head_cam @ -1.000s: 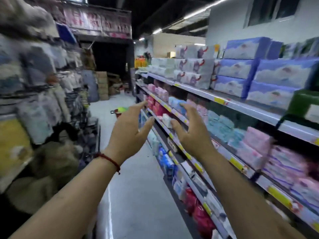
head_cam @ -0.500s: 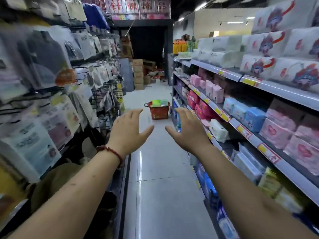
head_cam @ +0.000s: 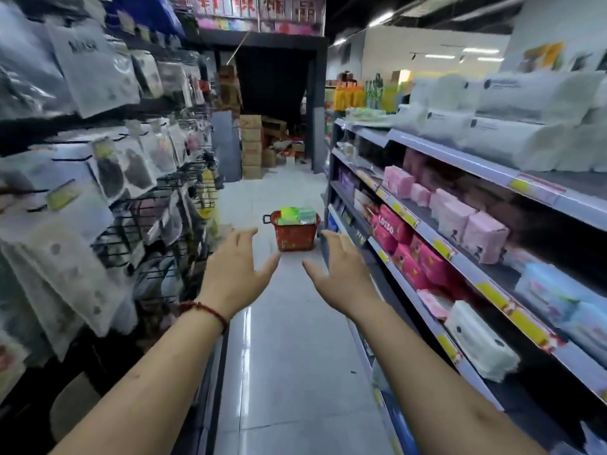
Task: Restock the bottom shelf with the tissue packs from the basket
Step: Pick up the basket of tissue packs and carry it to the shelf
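A red basket (head_cam: 294,233) heaped with green tissue packs (head_cam: 297,215) stands on the pale tiled floor (head_cam: 289,372) down the aisle, just beside the right-hand shelves (head_cam: 460,254). The left hand (head_cam: 235,269) and right hand (head_cam: 341,272) reach forward, fingers spread, holding nothing.

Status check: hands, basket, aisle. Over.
Left hand and right hand open, empty. Red basket of green tissue packs on floor ahead, untouched. Nothing visible in the way.

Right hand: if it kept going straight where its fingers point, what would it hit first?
Probably the red basket on the floor ahead, holding green packs. The right hand is open and empty; nothing shows between, though depth is unclear.
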